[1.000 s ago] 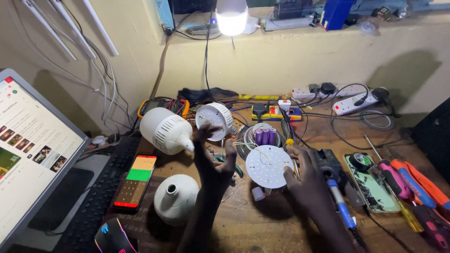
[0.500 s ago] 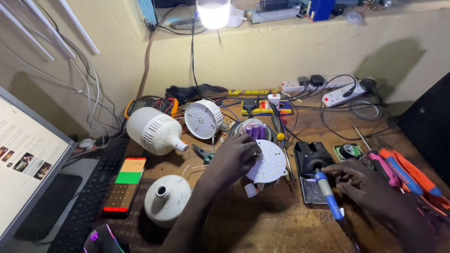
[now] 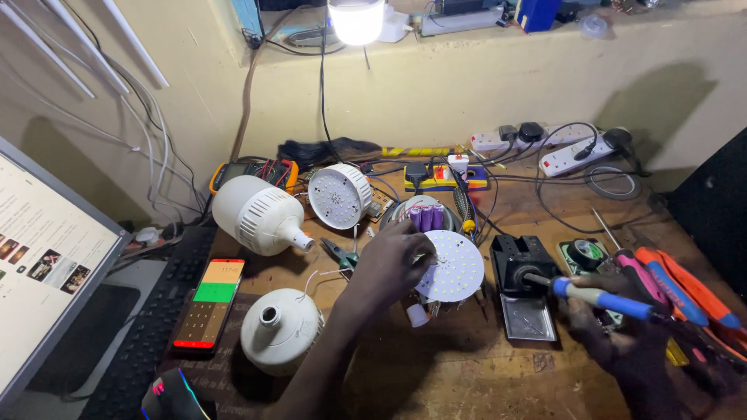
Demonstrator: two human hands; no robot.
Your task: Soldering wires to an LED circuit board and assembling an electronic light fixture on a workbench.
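My left hand (image 3: 389, 264) reaches in from below, wrist bent, knuckles up, its fingers curled down onto the near edge of the round white LED disc (image 3: 455, 266), pinning it on the bench just in front of the purple cells (image 3: 426, 216). My right hand (image 3: 622, 330) lies low at the right, fist wrapped round the blue-handled soldering iron (image 3: 595, 295), which slants up and left so its tip sits in the black stand (image 3: 520, 257). A white bulb shell (image 3: 280, 330) sits beside my left forearm, a phone (image 3: 208, 302) further left.
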